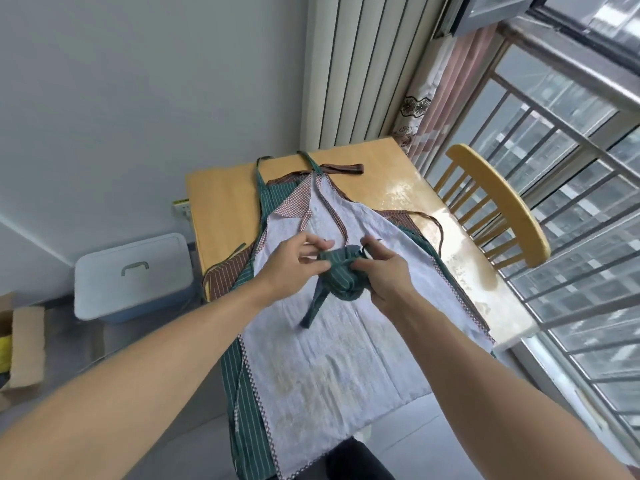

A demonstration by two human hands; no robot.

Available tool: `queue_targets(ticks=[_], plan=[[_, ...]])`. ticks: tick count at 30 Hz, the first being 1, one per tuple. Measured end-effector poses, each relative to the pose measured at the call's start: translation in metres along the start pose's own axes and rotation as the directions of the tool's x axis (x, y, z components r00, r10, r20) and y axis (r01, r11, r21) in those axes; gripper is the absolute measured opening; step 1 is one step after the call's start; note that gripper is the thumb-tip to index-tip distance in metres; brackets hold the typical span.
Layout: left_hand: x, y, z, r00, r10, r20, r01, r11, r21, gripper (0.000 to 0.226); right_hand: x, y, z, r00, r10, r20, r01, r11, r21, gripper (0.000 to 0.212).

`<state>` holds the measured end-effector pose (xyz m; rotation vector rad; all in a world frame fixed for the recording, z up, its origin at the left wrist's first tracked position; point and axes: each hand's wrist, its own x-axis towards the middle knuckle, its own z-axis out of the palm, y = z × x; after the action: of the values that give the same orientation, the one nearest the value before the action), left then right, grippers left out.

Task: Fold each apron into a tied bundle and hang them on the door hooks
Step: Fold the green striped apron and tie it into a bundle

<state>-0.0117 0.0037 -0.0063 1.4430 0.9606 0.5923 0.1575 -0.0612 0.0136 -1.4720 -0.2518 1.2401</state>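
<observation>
Fingers (pixel 317 243) of both our hands curl around small green pinstriped cloth bundle (pixel 341 277), held just above aprons. Left hand (pixel 294 263) pinches strap at bundle top; right hand (pixel 384 277) grips bundle's side. Beneath: yellow wooden table (pixel 221 202), pale lilac apron with checked trim (pixel 332 358) spread over green-striped and brown-striped aprons. Loose green strap tail (pixel 313 306) hangs free. We judge bundle soft, light, prone to unrolling; hold at wrapped strap.

- Green striped apron bundle (pixel 343 278), rolled tight, held between left hand (pixel 291 261) and right hand (pixel 384 271), one strap (pixel 313 306) hanging below.
- Pale apron (pixel 332 358), inside up with checked red trim, flat under both hands.
- Green striped apron (pixel 247 420) and brown striped apron (pixel 225 275) beneath, edges showing left of the left hand.
</observation>
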Motion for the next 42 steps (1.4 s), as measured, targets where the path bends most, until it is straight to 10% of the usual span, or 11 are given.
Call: queue_targets(ticks=[5, 10, 17, 28, 38, 42], plan=[[0.061, 0.09, 0.017, 0.95, 0.274, -0.148, -0.285, 0.957, -0.056, 0.021, 0.013, -0.09, 0.001, 0.931, -0.366, 0.021, 0.362, 0.928, 0.089, 0.069], [0.087, 0.09, -0.002, 0.93, 0.286, -0.231, -0.289, 0.957, 0.021, 0.032, 0.05, -0.119, 0.029, 0.912, -0.39, 0.124, 0.4, 0.914, -0.065, 0.07], [0.075, 0.033, -0.018, 0.932, 0.116, -0.343, -0.101, 0.993, 0.061, 0.043, 0.093, -0.08, 0.056, 0.932, -0.239, 0.274, 0.316, 0.905, -0.284, 0.068], [-0.036, -0.166, 0.089, 0.848, -0.372, -0.378, 0.47, 0.857, 0.212, 0.026, 0.057, 0.149, -0.064, 0.939, 0.339, 0.068, -0.264, 0.831, -0.489, 0.075], [-0.049, -0.165, 0.104, 0.865, -0.297, -0.404, 0.375, 0.919, 0.126, 0.06, 0.023, 0.158, -0.074, 0.947, -0.078, 0.312, 0.297, 0.583, -0.756, 0.058], [-0.058, -0.164, 0.108, 0.873, -0.275, -0.402, 0.352, 0.927, 0.13, 0.044, 0.015, 0.161, -0.089, 0.966, -0.136, 0.219, 0.252, 0.668, -0.7, 0.033]])
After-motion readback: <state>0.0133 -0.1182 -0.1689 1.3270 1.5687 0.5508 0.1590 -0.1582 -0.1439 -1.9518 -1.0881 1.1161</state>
